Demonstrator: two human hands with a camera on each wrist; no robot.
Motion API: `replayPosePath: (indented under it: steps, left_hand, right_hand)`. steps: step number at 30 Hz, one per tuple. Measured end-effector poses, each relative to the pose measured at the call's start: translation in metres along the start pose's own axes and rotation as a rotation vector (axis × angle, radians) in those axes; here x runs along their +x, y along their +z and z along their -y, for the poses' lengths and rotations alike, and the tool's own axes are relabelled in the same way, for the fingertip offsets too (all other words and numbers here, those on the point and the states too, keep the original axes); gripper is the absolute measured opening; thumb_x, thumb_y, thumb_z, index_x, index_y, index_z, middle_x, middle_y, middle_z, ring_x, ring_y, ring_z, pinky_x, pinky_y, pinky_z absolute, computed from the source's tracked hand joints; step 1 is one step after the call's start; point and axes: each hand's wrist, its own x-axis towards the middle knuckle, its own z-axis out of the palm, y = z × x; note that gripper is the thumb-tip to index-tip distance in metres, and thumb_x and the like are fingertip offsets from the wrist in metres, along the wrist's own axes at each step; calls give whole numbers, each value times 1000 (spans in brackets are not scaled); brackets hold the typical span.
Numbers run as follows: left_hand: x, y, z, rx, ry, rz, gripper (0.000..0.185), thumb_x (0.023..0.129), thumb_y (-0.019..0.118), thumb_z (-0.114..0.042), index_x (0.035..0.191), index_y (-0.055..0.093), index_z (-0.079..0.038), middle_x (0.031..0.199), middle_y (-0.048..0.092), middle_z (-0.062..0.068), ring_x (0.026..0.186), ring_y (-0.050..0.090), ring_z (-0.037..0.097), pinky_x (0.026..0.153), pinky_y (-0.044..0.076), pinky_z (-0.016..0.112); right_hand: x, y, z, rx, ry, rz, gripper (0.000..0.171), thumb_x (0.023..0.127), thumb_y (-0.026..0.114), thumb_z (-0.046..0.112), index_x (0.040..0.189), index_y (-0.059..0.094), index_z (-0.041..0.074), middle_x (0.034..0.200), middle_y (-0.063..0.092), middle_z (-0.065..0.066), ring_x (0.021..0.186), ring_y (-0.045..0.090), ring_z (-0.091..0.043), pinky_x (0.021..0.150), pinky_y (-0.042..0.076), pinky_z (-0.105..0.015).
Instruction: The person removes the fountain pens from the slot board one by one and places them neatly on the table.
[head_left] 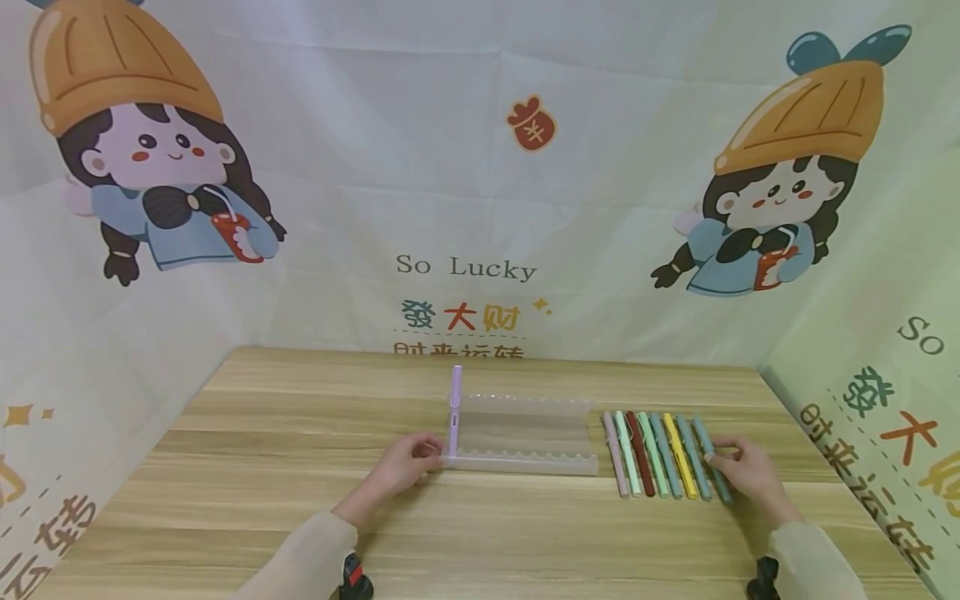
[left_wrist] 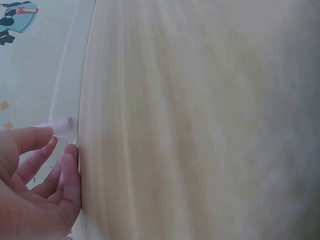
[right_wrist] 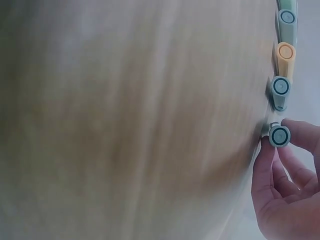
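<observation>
A clear plastic pen rack [head_left: 521,465] with notched rails lies on the table. One lilac pen [head_left: 455,408] sits at its left end, across both rails. My left hand [head_left: 407,461] holds the rack's front left corner between thumb and curled fingers; the left wrist view shows the fingertips beside the lilac pen's end [left_wrist: 63,123]. To the right of the rack is a row of several pens. My right hand [head_left: 750,473] pinches the rightmost teal pen [head_left: 702,432] between thumb and fingers; its round end [right_wrist: 279,136] faces the right wrist camera, slightly apart from its neighbour.
The row holds a pinkish pen [head_left: 614,458], a dark red pen [head_left: 642,458], a yellow pen [head_left: 681,458] and several green and teal ones. Printed cloth [head_left: 480,167] hangs behind and at both sides of the wooden table [head_left: 480,533].
</observation>
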Motion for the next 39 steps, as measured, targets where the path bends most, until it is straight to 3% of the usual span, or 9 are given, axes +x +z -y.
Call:
replayPosePath:
  steps: [10,28,36,39]
  left_hand:
    - [0,0,0,0,3,1,14,80,59,0,94,59,2,79,58,6,63,50,17,51,45,31]
    - [1,1,2,0,2,-1,14,80,59,1,94,59,1,78,58,6,62,50,17,51,44,31]
    - [1,0,2,-3,5,3,14,80,58,0,94,59,2,78,58,6,63,50,17,51,44,31]
    - [1,0,2,-3,7,2,14,80,58,0,94,59,2,78,57,6,63,50,17,51,45,31]
  right_hand:
    - [7,4,-3,-55,-25,-33,35,82,54,11,107,49,-13,86,56,-26,67,55,-25,55,45,-33]
    - [6,6,2,-12,-42,-65,33,83,52,9,107,49,-14,82,56,-23,63,55,-22,53,44,-29]
    - [0,8,15,6,-125,-151,32,86,50,11,110,50,-10,93,56,-25,82,54,-35,58,45,-31]
    - [2,13,21,32,-163,-179,31,87,51,10,111,51,-9,92,57,-22,79,55,-31,57,45,-29]
